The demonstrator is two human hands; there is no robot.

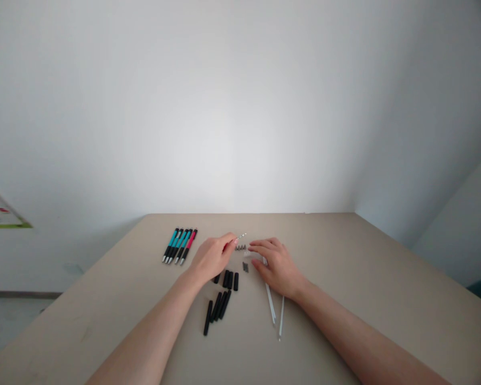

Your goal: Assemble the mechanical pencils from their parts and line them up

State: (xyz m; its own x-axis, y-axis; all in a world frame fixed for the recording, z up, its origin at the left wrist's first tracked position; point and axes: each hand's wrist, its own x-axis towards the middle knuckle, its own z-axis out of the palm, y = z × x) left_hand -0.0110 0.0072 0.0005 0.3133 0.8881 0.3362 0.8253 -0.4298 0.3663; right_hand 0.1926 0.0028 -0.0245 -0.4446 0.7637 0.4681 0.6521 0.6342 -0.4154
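Note:
My left hand [213,255] is closed in a pinch on a thin whitish pen part [242,236] whose tip points up and right; most of it is hidden by the fingers, so its exact kind is unclear. Fingers apart, my right hand [278,267] rests low over the table, covering the upper ends of several white pen refills [271,306]. Between the hands stand several small metal pen tips [241,247], with a small clear piece [247,254] beside my right fingertips. Small dark springs [245,267] lie just below them.
Several black grip sleeves [230,280] and longer black pen barrels [217,307] lie nearer to me. At the left, several assembled pens [178,246], teal and black plus one red, sit in a row. A white wall borders the beige table's [328,235] far edge.

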